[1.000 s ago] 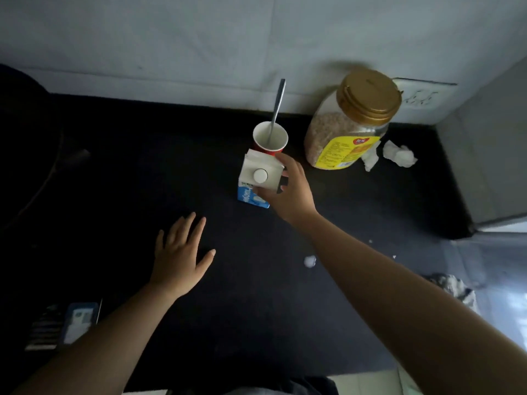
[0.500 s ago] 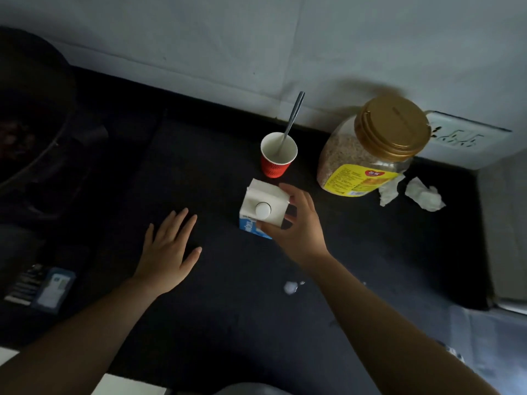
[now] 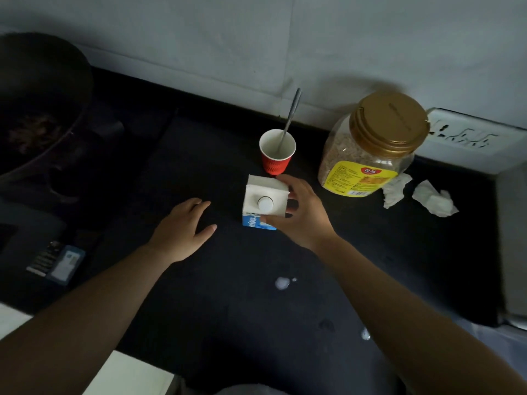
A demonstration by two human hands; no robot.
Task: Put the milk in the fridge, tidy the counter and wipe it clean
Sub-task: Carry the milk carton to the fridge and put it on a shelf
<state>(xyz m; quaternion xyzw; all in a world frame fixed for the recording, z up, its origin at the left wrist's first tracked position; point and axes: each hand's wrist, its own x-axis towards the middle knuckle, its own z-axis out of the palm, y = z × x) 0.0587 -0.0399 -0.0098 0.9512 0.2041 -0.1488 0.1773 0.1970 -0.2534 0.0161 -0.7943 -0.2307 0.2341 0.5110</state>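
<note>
I judge the job barely begun: my right hand (image 3: pixel 302 216) is wrapped around the milk carton (image 3: pixel 264 202), fingers on its far-right side and thumb on the near face, but the carton is not in any fridge, and no fridge door shows in this view that I can be sure of. The carton sits about mid-counter (image 3: pixel 216 295), just near of the red paper cup (image 3: pixel 277 151), and I cannot tell whether its base is touching the dark surface or a little off it. It stands upright, long axis vertical, its white screw cap (image 3: pixel 265 203) on the sloped top facing up toward me and the blue printed panel toward the near side. My left hand (image 3: pixel 182 229) holds nothing; it lies open, palm down, fingers spread, just left of the carton and apart from it. Everything else is left to do: the cup with a spoon (image 3: pixel 289 121) standing in it, the big oat jar (image 3: pixel 370 146) with the gold lid to the right, and two crumpled tissues (image 3: pixel 433 199) at the far right need tidying. White spills (image 3: pixel 282 283) dot the near part of the counter, so no wiping has been done there.
</note>
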